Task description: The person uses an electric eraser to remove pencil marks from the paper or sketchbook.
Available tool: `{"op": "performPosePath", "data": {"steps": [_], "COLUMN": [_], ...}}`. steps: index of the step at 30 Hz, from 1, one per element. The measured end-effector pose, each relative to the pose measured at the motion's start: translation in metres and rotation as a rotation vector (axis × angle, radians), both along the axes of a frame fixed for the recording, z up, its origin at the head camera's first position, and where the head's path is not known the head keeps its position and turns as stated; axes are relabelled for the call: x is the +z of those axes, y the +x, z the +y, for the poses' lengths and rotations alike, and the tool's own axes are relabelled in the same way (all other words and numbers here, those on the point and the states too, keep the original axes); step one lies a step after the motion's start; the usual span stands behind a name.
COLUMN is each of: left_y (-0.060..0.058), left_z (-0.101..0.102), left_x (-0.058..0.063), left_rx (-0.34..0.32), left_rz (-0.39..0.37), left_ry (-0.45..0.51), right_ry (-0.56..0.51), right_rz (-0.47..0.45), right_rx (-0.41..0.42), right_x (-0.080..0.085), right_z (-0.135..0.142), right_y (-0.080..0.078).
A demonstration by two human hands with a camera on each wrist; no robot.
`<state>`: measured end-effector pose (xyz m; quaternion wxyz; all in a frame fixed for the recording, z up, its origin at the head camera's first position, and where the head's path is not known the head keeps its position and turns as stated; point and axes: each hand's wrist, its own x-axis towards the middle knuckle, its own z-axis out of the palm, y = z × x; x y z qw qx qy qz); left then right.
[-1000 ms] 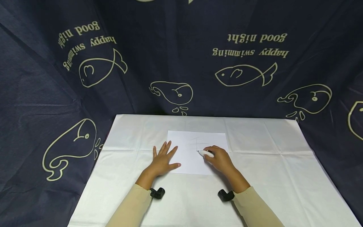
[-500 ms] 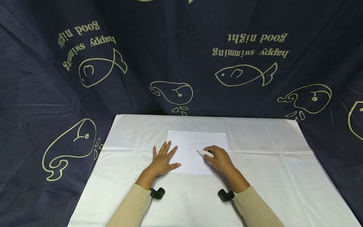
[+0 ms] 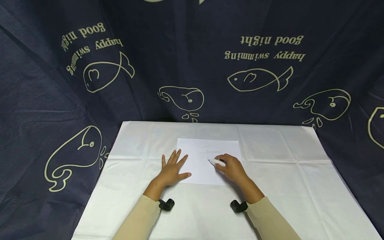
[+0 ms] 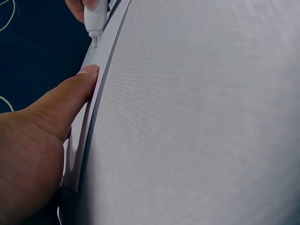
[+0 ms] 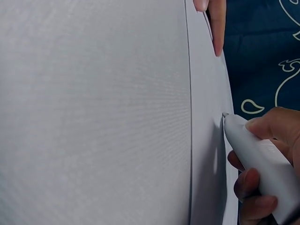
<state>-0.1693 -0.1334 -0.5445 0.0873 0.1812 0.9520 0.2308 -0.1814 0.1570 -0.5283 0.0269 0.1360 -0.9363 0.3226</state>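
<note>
A sheet of white paper [image 3: 198,175] lies flat on the cloth, with a few faint grey strokes, one upright and others crossing it. My left hand [image 3: 171,171] rests on the paper's left side with its fingers spread; in the left wrist view its thumb [image 4: 70,96] presses near the paper's edge. My right hand [image 3: 234,168] grips a thick white pen [image 3: 216,162], thumb and fingers around its barrel. In the right wrist view the pen [image 5: 258,159] is tilted, its small metal tip at the paper. Part of its barrel is hidden by the hand.
A white creased cloth [image 3: 285,186] covers the table. Behind it and at both sides hangs a dark blue curtain [image 3: 180,50] with fish and whale drawings. A black wrist camera [image 3: 166,204] sits at the left cuff, another black camera [image 3: 239,206] at the right.
The pen's tip has shifted very slightly to the left in my right hand. My left hand and the paper have stayed in place.
</note>
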Motion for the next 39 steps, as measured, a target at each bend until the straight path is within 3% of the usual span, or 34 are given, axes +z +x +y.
{"op": "performPosePath", "data": {"steps": [18,25,32,39], "left_y": [-0.0001,-0.0006,-0.0006,-0.0002], "left_z": [-0.0007,-0.0001,-0.0001,0.0004], "left_x": [-0.0009,-0.0019,-0.0017,-0.0022], "left_rx": [0.000,-0.001,-0.003,-0.002], "left_rz": [-0.011,-0.010,-0.015,-0.018], "left_ry": [-0.007,-0.009,-0.013,-0.008], "right_ry": [-0.006,0.004,-0.006,-0.005], "right_rz": [-0.009,0.013,0.005,0.018], "right_rx": [0.011,-0.022,0.007,-0.033], "right_x": [-0.0004,-0.0023,-0.0009,-0.0023], "right_z": [-0.0012,-0.0006,-0.0007,-0.0007], "right_y": [-0.0010,-0.0027,-0.0005,-0.0024]}}
